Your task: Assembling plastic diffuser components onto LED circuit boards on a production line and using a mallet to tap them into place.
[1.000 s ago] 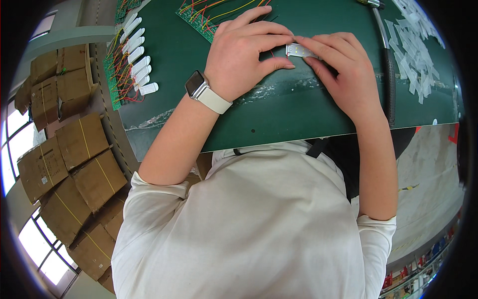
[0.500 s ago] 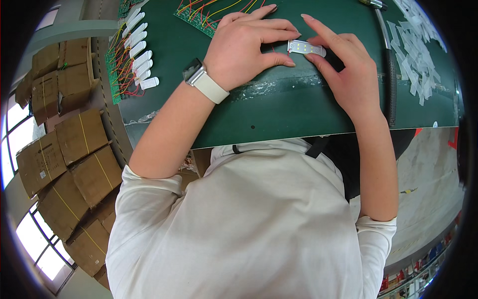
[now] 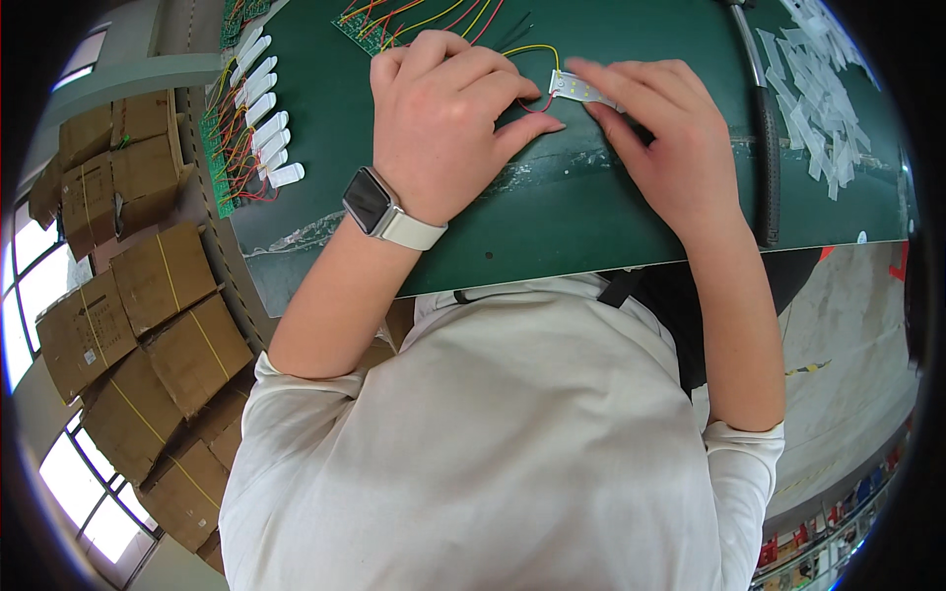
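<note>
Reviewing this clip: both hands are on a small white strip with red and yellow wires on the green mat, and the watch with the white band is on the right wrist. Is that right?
Not quite. The head view shows the watch on the left wrist, not the right. The rest holds: the left hand and right hand both meet at the small white strip with red and yellow wires on the green mat.

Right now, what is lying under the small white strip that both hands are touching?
The small white strip lies on the green mat. Red and yellow wires leave its left end. The left hand and right hand cover the mat beside it.
</note>
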Motion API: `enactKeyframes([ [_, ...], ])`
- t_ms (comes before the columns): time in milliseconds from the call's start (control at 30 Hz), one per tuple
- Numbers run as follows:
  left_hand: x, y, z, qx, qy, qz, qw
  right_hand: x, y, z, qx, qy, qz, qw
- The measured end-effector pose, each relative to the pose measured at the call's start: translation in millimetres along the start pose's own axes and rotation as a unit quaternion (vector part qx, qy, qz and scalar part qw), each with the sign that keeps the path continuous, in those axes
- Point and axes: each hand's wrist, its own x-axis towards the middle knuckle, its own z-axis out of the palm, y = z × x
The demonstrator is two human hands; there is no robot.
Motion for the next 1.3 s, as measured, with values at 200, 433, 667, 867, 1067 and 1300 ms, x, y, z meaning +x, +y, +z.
enactKeyframes([
  [200,0,5,5,-0.006,0.017,-0.012,1.0,-2,-3,0,-0.059,-0.004,-0.054,0.997],
  [433,1,9,6,-0.048,0.006,-0.025,0.999,-1,-3,3,-0.073,0.005,-0.066,0.995],
  [667,7,9,1,-0.031,0.002,0.031,0.999,-2,-2,3,-0.087,0.011,-0.07,0.994],
  [867,8,3,4,-0.023,0.002,0.078,0.997,-4,-1,5,-0.098,0.018,-0.086,0.991],
  [1067,19,9,-13,0.008,-0.077,0.103,0.992,-4,0,7,-0.111,0.024,-0.09,0.989],
  [1300,24,13,-19,-0.006,-0.07,0.097,0.993,-4,-1,5,-0.106,0.023,-0.088,0.99],
])
